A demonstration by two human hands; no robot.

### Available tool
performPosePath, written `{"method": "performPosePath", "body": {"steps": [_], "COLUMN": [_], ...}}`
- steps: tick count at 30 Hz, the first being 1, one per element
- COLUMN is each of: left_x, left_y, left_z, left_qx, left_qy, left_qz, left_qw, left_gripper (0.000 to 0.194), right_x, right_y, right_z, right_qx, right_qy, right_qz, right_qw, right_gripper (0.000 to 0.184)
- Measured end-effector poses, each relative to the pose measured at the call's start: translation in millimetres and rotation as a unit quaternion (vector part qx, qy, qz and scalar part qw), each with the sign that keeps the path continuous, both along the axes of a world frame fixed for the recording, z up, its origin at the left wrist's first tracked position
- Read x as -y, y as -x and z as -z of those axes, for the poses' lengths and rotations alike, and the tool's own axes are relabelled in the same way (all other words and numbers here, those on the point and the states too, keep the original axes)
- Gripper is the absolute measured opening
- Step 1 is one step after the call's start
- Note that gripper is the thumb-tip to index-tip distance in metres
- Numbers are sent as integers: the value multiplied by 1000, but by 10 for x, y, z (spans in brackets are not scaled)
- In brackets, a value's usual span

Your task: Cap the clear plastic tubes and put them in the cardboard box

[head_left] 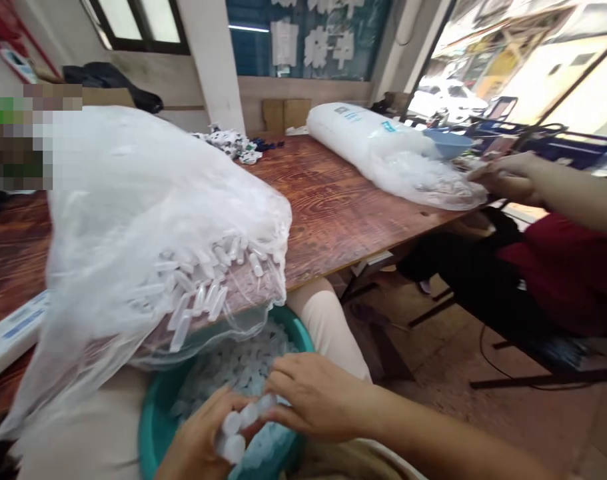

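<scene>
My left hand [200,433] is closed around several small translucent plastic tubes [233,448], their round white ends facing me. Beside it, my right hand [316,393] pinches the end of another small white plastic piece [266,403] between thumb and fingers, close against the left hand's bunch. Both hands are over a teal basin [150,407] filled with small white plastic pieces [233,363]. Just beyond the basin, loose translucent tubes [200,297] lie in the mouth of a large clear plastic bag [148,180], which spreads over the table edge.
The wooden table [318,193] carries a second full plastic bag [363,133], a blue bowl [450,143] and a pile of small white and dark pieces [233,143]. On the right sits another person, whose arm [558,183] reaches to that second bag. A white box-like object [16,337] lies at left.
</scene>
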State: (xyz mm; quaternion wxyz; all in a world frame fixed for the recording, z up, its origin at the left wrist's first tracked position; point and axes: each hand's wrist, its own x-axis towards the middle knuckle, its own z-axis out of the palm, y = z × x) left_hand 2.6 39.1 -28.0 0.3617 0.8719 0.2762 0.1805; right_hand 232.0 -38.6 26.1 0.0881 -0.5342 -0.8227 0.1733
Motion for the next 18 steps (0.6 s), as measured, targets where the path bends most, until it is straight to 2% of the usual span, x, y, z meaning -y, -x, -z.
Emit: {"method": "performPosePath", "body": {"steps": [4, 8, 11, 15, 18], "left_x": [-104, -210, -433, -703, -635], "left_y": [-87, -254, -449, -756, -869], "left_z": [2, -95, -96, -40, -152], "left_qx": [-5, -142, -178, -186, -194], "left_qy": [-20, 6, -32, -69, -74], "left_qz": [23, -11, 13, 64, 72], "left_qw": [1000, 990, 983, 978, 975], "left_gripper": [9, 10, 17, 33, 31], "right_x": [16, 7, -59, -164, -124], "right_y": [-8, 45, 150, 359, 506], "right_z": [42, 218, 379, 565, 658], "right_qx": [21, 22, 12, -1, -14], "right_qy": [18, 43, 78, 132, 142], "right_qz": [9, 34, 39, 17, -24], "right_qw": [1000, 998, 996, 991, 989], "right_gripper": [40, 42, 37, 38, 34]}}
